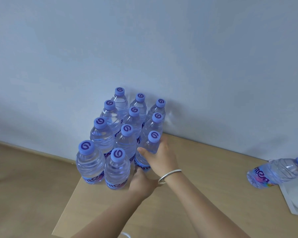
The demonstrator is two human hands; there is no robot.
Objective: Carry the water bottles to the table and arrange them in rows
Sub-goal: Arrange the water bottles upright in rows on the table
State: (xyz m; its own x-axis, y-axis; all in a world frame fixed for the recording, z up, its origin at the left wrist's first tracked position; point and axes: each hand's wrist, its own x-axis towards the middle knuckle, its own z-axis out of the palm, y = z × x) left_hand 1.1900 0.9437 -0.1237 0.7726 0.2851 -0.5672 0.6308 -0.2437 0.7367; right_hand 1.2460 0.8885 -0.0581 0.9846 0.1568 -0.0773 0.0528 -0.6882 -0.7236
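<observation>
1. At the table [205, 177], by the pale wall [144, 40], we count eleven water bottles [126, 134] standing upright and packed close at the table's left corner: three rows running back to the wall, the left row four deep, the middle four, the right three.

2. Our right hand [159, 157], a silver bangle [169, 176] on its wrist, is wrapped around the front bottle of the right row [151, 145], fingers closed on its shoulder just below the cap.

3. Our left hand [141, 182] reaches in under the right forearm, beside the front bottle of the middle row [116, 169]; we cannot tell whether it grips anything or only steadies the base of the held bottle, as much of it is hidden.

4. By our reckoning the job is well along: the block is nearly square, with one place open at the front of the right row.

5. One more bottle [279, 172] lies tilted at the far right, well apart from the rows, over a white sheet [294, 200]; it looks yet to be placed.

6. The bottles are clear ribbed plastic, full, with blue-violet caps bearing a swirl mark and blue labels low on the body.
</observation>
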